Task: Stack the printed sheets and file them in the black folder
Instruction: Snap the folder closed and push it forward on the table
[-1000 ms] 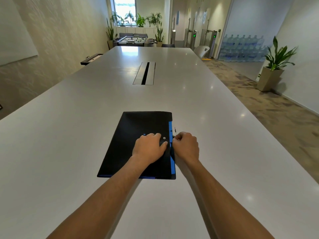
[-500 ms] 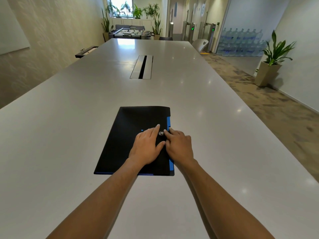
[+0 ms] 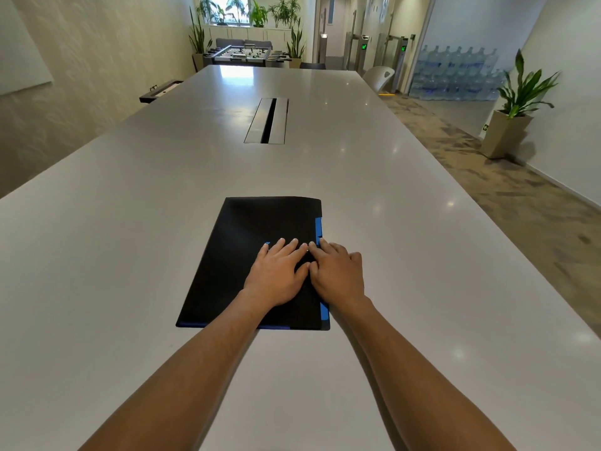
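The black folder (image 3: 240, 255) with blue edging lies closed and flat on the long grey table (image 3: 130, 222), just ahead of me. My left hand (image 3: 276, 275) rests palm down on its right half, fingers spread. My right hand (image 3: 338, 273) lies flat beside it on the folder's right edge, fingertips touching the left hand's over the snap button, which they hide. No printed sheets are visible; whatever is inside the folder is hidden.
A metal cable hatch (image 3: 267, 120) is set in the table's middle, farther away. A potted plant (image 3: 510, 122) stands on the floor at the right wall. A foosball table (image 3: 245, 55) and more plants stand beyond the table's far end.
My right hand moved from beside the folder's right edge onto the flap, and both hands flattened from curled to spread. The view tilted down a little.
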Demonstrator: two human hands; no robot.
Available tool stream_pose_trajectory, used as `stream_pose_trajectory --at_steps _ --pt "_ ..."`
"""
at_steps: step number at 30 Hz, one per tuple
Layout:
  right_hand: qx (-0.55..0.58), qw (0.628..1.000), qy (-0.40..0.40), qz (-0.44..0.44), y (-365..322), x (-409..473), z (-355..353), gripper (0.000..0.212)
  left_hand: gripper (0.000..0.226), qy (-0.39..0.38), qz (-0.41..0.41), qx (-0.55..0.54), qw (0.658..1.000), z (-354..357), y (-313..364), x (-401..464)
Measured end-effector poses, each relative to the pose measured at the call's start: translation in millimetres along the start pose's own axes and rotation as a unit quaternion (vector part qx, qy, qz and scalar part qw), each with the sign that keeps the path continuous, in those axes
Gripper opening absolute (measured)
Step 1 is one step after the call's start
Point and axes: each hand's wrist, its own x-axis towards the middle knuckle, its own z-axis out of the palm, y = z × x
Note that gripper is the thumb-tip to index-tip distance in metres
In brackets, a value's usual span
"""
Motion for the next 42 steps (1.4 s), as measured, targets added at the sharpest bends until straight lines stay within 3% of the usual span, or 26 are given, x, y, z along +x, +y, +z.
stream_pose_trajectory --at_steps 11,15,18,20,22,24,28,31,35,38,42 --pt "-0.063 0.996 -0.055 -0.020 -6 8 -14 0.047 0.059 -0.012 0.013 0.060 0.998 -7 -1 5" --pt "-0.046 0.997 -0.057 -0.002 -9 3 -16 0.048 0.060 -0.016 0.007 0.032 0.999 -7 -2 2" --pt "0.000 0.999 -0.037 0.022 -14 -5 -15 0.048 0.056 0.035 -0.007 -0.029 0.999 -11 0 -4" --pt "0.036 0.998 -0.015 0.041 -16 -10 -18 0.047 0.050 0.105 -0.065 -0.079 0.989 -18 -1 -9" --pt "0.052 0.996 0.021 0.072 -16 -13 -22 0.039 0.050 0.145 -0.142 -0.025 0.979 -28 -10 -14" --pt "0.083 0.989 0.032 0.116 -15 -16 -27 0.033 0.055 0.125 -0.216 0.020 0.968 -37 -25 -21" --pt "0.121 0.981 -0.010 0.153 -14 -20 -34 0.044 0.066 0.055 -0.317 0.008 0.947 -53 -48 -37" --pt "0.145 0.977 -0.018 0.154 -18 -22 -33 0.052 0.074 0.028 -0.345 -0.038 0.938 -57 -54 -44" --pt "0.175 0.966 -0.010 0.192 -24 -26 -28 0.052 0.077 0.046 -0.370 -0.154 0.915 -66 -69 -47" --pt "0.249 0.940 -0.001 0.234 -27 -24 -25 0.053 0.073 0.090 -0.382 -0.320 0.862 -71 -80 -45" --pt "0.354 0.902 0.006 0.246 -29 -11 -23 0.038 0.061 0.120 -0.360 -0.338 0.861 -71 -80 -39"
